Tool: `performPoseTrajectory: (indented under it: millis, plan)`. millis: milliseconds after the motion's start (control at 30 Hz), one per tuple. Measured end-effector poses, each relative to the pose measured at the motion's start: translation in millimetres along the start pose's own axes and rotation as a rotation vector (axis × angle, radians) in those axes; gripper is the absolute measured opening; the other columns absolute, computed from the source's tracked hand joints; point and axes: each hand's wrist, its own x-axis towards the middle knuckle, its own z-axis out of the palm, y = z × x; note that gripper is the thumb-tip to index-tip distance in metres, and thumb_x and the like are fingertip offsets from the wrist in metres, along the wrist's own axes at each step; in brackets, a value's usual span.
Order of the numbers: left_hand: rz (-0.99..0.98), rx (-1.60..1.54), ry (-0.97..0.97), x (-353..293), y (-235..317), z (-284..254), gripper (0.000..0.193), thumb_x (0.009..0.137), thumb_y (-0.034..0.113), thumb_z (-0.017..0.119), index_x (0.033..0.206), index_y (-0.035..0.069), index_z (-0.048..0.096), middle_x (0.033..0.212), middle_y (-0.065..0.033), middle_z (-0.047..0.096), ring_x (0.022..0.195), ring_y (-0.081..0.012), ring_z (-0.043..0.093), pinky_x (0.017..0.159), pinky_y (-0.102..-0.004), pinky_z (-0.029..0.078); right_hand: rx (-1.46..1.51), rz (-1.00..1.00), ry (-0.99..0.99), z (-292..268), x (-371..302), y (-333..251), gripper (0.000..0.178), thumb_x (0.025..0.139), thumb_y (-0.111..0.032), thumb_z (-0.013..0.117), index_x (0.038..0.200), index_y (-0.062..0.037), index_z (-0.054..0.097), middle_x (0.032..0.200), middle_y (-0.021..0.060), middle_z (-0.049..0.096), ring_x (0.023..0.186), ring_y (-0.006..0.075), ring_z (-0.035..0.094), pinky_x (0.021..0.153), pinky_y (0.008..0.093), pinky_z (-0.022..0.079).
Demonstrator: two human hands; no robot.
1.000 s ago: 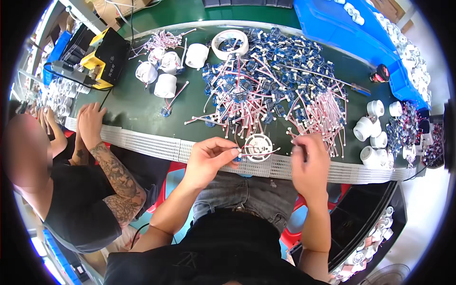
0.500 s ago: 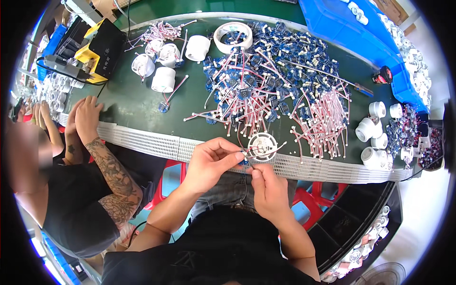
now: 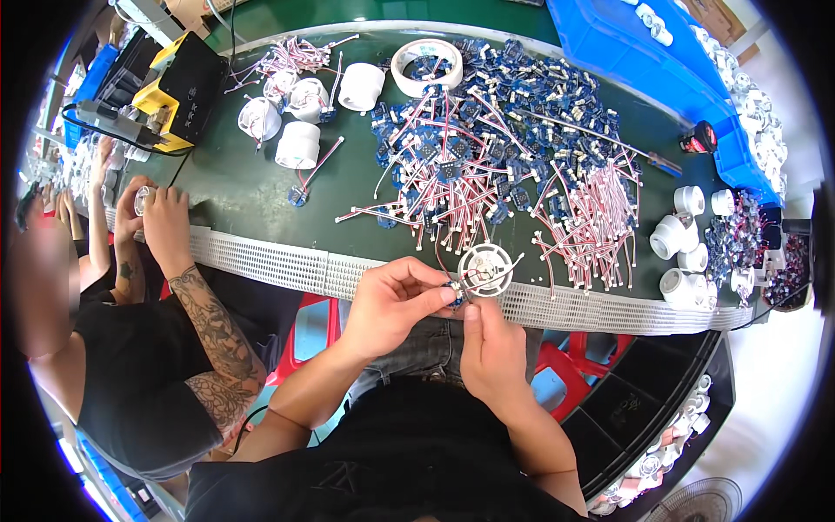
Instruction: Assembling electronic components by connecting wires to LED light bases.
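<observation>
The left hand (image 3: 396, 304) pinches a small blue circuit board (image 3: 455, 295) between thumb and forefinger. The right hand (image 3: 496, 351) is just beside that board, thumb and forefinger close together; whether they are clamped on anything cannot be told from this view. Just beyond both hands' fingertips lies a round white plastic spoked ring (image 3: 484, 260). Farther ahead of the right hand spread thin red-and-white wire leads (image 3: 596, 204).
</observation>
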Motion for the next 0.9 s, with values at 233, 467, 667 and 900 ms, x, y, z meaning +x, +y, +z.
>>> performPoseTrajectory:
  millis: [233,467,667,900]
  plan:
    - [0.013,0.066,0.054,-1,-8,8,0.008,0.089,-0.002,0.067,0.095,-0.004,0.063,0.092,-0.0097,0.068,0.083,-0.0129,0.067,0.074,-0.0266,0.059,-0.073,0.001,-0.043,6,-4,8,0.025,0.098,-0.024,0.053,0.092,0.0008,0.052,0.054,0.0165,0.056,0.051,0.0389,0.059,0.047,0.0481,0.044]
    - [0.032,0.161,0.107,1,-13,11,0.007,0.089,-0.002,0.067,0.094,-0.003,0.062,0.089,-0.0082,0.068,0.078,-0.0106,0.066,0.07,-0.0243,0.056,-0.205,-0.012,-0.069,5,-1,13,0.03,0.097,-0.029,0.054,0.088,0.0,0.051,0.05,0.0155,0.054,0.046,0.0386,0.058,0.045,0.0494,0.045]
    - [0.016,0.207,0.116,1,-13,12,0.008,0.089,-0.002,0.067,0.094,-0.003,0.061,0.088,-0.0078,0.068,0.078,-0.0103,0.065,0.071,-0.0242,0.056,-0.151,0.104,-0.18,0,0,13,0.027,0.098,-0.025,0.053,0.096,0.0022,0.052,0.061,0.0226,0.057,0.058,0.0464,0.058,0.051,0.0524,0.043]
    - [0.007,0.213,0.129,1,-13,15,0.007,0.089,-0.001,0.066,0.094,-0.004,0.061,0.088,-0.008,0.068,0.08,-0.0103,0.065,0.071,-0.024,0.055,-0.173,-0.018,-0.162,-1,2,21,0.033,0.098,-0.03,0.053,0.086,0.0002,0.051,0.053,0.0177,0.057,0.049,0.0406,0.059,0.047,0.05,0.046]
